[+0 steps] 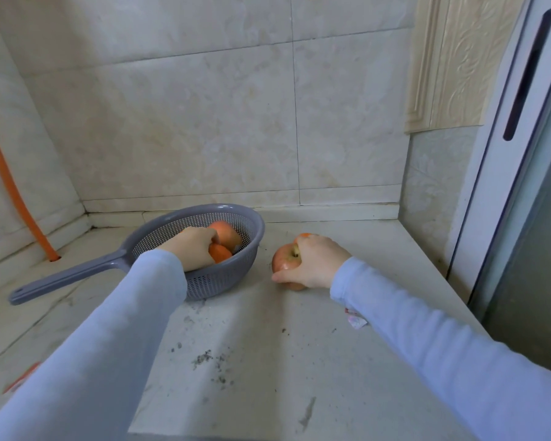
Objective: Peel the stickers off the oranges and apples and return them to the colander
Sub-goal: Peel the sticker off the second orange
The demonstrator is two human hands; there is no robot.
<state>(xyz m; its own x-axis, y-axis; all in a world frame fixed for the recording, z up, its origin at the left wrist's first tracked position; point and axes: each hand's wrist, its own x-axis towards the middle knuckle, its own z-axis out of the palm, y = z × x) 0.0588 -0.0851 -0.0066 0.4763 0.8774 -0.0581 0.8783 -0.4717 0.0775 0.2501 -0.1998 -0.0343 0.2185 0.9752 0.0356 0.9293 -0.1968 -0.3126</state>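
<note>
two apples [283, 261], two oranges [219, 252], one colander [210, 281]

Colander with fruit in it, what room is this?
Probably a kitchen. The grey colander holding an apple and an orange sits on a stone countertop, with a tiled wall behind.

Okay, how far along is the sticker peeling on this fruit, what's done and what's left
Hard to call anything finished: no stickers on the fruit are clear enough to judge. A crumpled scrap by the right sleeve may be a peeled one. In hand: the right hand grips an apple on the counter, while the left hand reaches into the colander among an apple and an orange. The counter apple is not yet returned.
</note>
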